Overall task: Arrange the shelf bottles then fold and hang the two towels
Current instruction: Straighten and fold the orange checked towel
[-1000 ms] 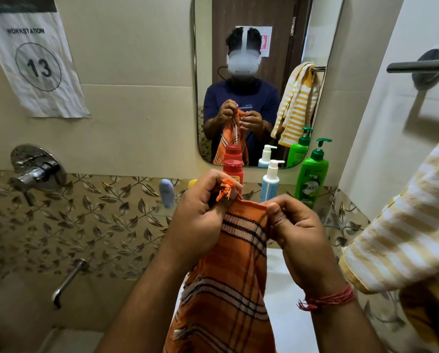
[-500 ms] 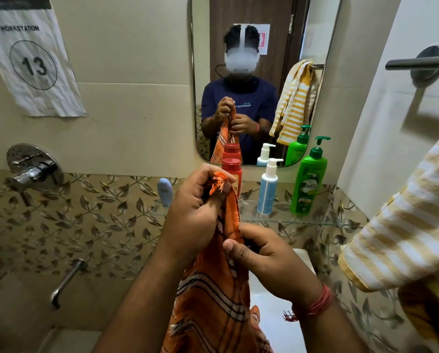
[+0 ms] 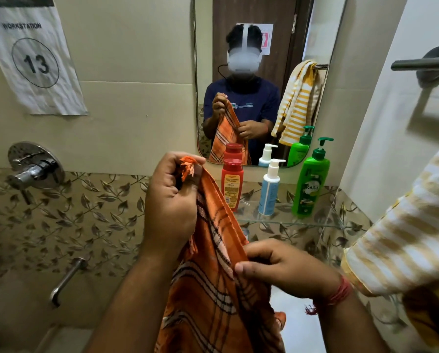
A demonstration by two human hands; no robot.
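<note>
Just changed: a second ago both hands pinched the top edge of the orange towel (image 3: 213,276) side by side; now the right hand (image 3: 287,268) has slid down the cloth's edge and sits well below the left hand (image 3: 170,200).
Meaning for the task: I read this as running down the edge to find the next corner, so the fold is only starting and this towel is a fair way from hanging.
Left grip: fingers curled tight round the fringed top corner, held up in front of the mirror (image 3: 264,72).
Right grip: thumb and fingers pressed together on the towel's side edge, lower down and nearer the body.
Towel position: hanging between the two hands, its lower part dropping out of the bottom of the view.
Other towel: the yellow striped towel (image 3: 404,245) hangs at the right, apparently draped already; the towel bar (image 3: 422,64) above it looks bare where visible.
Bottles: the red bottle (image 3: 232,184), white pump bottle (image 3: 269,189) and green pump bottle (image 3: 310,179) stand upright in a row on the glass shelf (image 3: 302,224), so that part seems done.
Hard to make out: what the striped towel hangs from is cut off, and the orange towel's bottom corners are out of sight.
</note>
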